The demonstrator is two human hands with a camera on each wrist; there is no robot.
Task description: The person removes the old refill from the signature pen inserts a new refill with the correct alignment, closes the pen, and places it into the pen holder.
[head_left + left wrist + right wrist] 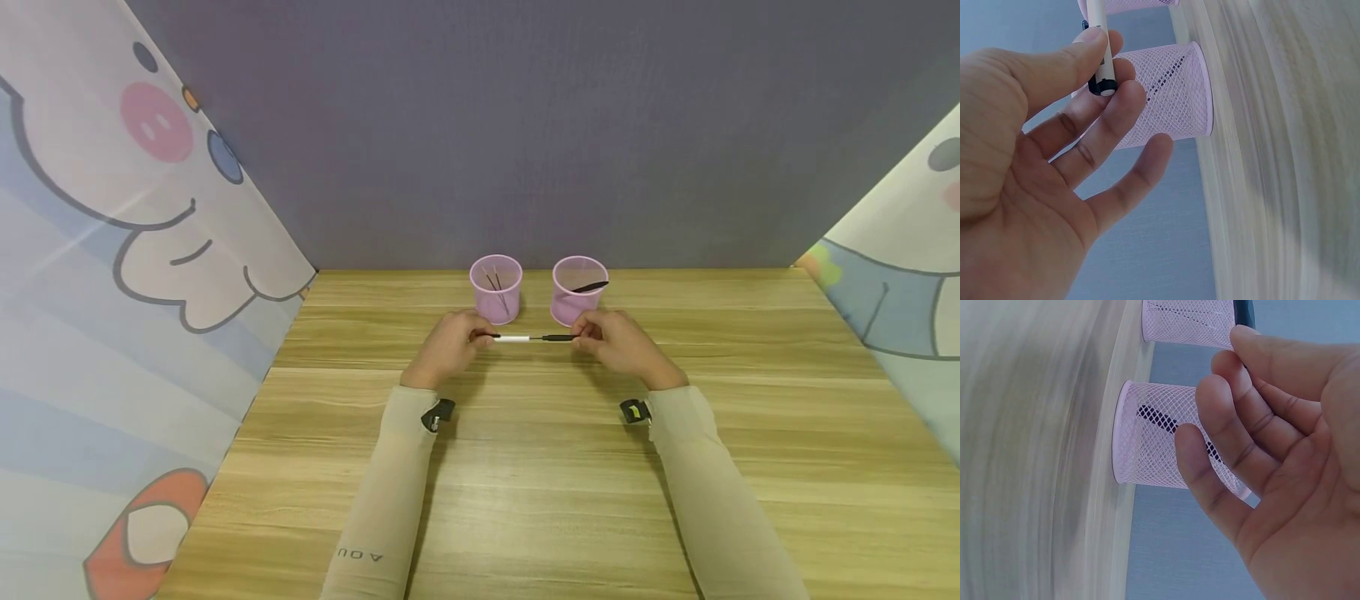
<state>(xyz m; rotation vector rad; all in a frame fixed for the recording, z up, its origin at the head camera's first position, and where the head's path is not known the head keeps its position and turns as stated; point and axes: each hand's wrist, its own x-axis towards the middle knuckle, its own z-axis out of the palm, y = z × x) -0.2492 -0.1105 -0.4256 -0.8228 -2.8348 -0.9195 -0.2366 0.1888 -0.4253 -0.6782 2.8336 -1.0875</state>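
Steadily, a person's two hands held a pen level over a wood-grain table (pixel 517 467), near its far edge. The left hand (pixel 452 342) pinched the black end of the white pen barrel (pixel 513 338) between thumb and fingertips, its little finger held apart from the rest. Opposite, the right hand (pixel 621 342) pinched the black pen piece (pixel 557 337) between thumb and fingertips, its remaining fingers loosely bent. A thin, dark length showed between the white and black parts, in line with both; whether they were joined could not be told.

Just beyond the hands, two pink mesh cups stood upright and apart. The left cup (pixel 487 308) contained thin dark sticks (pixel 498 280), while the right cup (pixel 564 310) held a black, pen-like item (pixel 589 287) that leaned with one end at the rim. The right hand was close to the right cup; whether they touched was unclear.

Pale sleeves (pixel 382 500) covered both forearms, and a dark strap (pixel 437 414) showed near each wrist. Behind the table rose a grey panel (pixel 555 133), flanked by cartoon-printed panels (pixel 60 333).
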